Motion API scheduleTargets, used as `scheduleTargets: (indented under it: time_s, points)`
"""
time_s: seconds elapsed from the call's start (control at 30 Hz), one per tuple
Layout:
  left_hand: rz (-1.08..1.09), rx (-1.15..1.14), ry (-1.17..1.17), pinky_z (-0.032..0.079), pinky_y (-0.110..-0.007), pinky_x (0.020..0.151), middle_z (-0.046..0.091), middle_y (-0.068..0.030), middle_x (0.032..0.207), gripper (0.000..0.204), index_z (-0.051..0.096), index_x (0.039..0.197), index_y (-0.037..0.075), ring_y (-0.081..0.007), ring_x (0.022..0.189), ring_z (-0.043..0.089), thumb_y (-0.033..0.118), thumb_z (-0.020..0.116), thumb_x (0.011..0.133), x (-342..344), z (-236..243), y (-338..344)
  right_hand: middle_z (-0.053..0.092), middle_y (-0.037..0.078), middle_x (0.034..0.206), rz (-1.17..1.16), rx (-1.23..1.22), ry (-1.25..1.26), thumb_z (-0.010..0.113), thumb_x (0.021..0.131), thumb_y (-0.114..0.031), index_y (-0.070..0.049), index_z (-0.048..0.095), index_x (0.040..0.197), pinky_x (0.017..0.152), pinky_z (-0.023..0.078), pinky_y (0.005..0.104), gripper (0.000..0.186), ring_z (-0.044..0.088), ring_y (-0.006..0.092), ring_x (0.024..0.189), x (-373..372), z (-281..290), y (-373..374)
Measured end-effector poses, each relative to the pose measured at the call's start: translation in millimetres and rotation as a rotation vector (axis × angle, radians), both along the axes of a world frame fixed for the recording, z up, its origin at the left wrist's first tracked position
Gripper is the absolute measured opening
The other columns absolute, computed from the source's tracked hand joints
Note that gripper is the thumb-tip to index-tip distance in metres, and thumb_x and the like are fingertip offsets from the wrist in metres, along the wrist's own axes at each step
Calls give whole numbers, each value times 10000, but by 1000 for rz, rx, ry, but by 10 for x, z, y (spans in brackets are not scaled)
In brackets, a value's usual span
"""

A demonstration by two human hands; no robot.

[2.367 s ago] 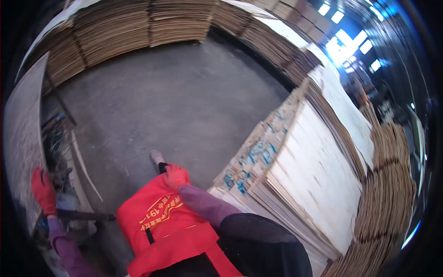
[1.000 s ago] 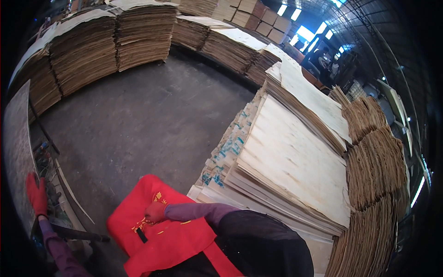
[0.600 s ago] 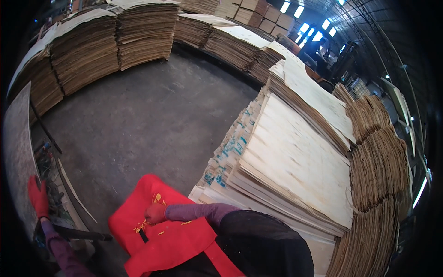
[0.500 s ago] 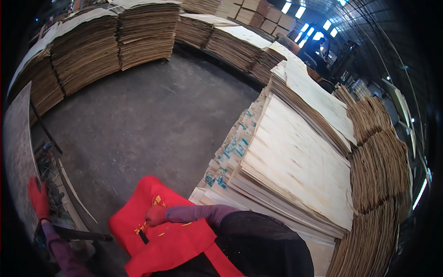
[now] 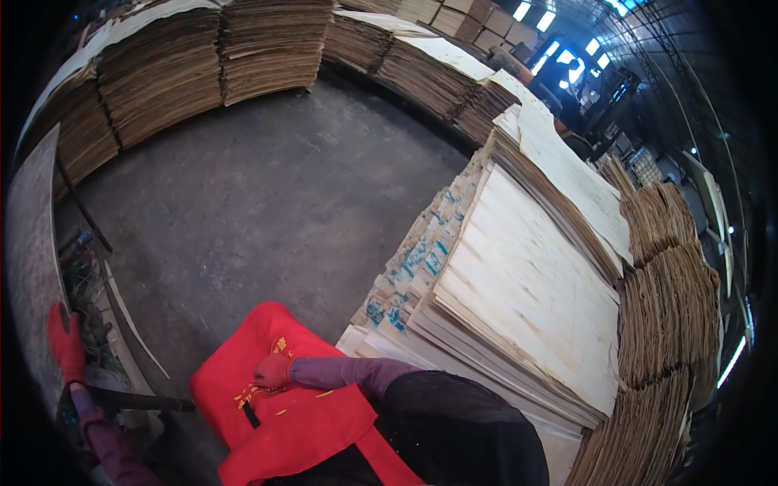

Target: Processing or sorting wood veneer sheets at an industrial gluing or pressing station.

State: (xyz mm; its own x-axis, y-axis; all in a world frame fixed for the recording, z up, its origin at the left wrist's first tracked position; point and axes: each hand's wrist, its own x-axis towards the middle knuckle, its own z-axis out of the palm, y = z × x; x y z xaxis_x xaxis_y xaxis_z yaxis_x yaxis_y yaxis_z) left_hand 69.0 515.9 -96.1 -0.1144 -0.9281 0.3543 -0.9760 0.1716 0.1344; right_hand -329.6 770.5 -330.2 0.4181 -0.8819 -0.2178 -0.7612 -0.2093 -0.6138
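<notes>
My left hand, in a red glove, rests at the edge of a grey, worn flat panel at the far left. Its fingers are stretched out and do not wrap round the panel. A red apron with yellow markings covers my lap and front. Against it lies my right hand, also red-gloved, with its fingers curled closed. Whatever is inside that fist, if anything, is hidden. Just below it a short black strip shows on the apron.
To my right stands a stack of pale veneer sheets with blue-green marks on its side. Brown veneer bundles stand beyond it. More tall stacks line the far side of the grey floor. A person is near machinery at the back right.
The view has turned slightly, so the stacks sit a little further right and lower. Both hands keep almost the same places and poses.
</notes>
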Motion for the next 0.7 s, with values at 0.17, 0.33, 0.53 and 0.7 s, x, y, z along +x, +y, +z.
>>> scheduleTargets:
  time_s: [0.17, 0.33, 0.53, 0.7]
  points:
    - [6, -10, -33, 262, -367, 1063, 443, -173, 1334, 499, 467, 1269, -3, -307, 1260, 379, 314, 533, 889, 37, 2, -9, 643, 154, 821, -21, 31, -31, 517, 805, -331, -75, 659, 862, 693, 483, 453, 298, 615, 341, 770, -9, 17, -13]
    - [12, 2, -43, 259, -366, 1065, 445, -175, 1332, 503, 469, 1267, -5, -305, 1261, 378, 327, 526, 893, 20, 1, -10, 642, 163, 847, -27, 46, -41, 512, 807, -333, -68, 655, 884, 715, 484, 453, 310, 614, 346, 791, -26, 42, -11]
    - [40, 13, -50, 253, -363, 1070, 443, -170, 1336, 516, 453, 1284, -1, -300, 1268, 371, 333, 520, 896, 18, 26, -14, 645, 167, 862, -32, 60, -72, 510, 808, -332, -68, 655, 899, 718, 487, 447, 315, 616, 349, 794, -34, 71, -14]
    - [26, -10, -22, 253, -360, 1071, 439, -160, 1344, 510, 450, 1291, 6, -287, 1277, 366, 323, 524, 897, 47, -39, -53, 645, 166, 852, -56, 55, -76, 510, 805, -324, -69, 656, 899, 712, 490, 443, 309, 616, 350, 784, -39, 59, 2]
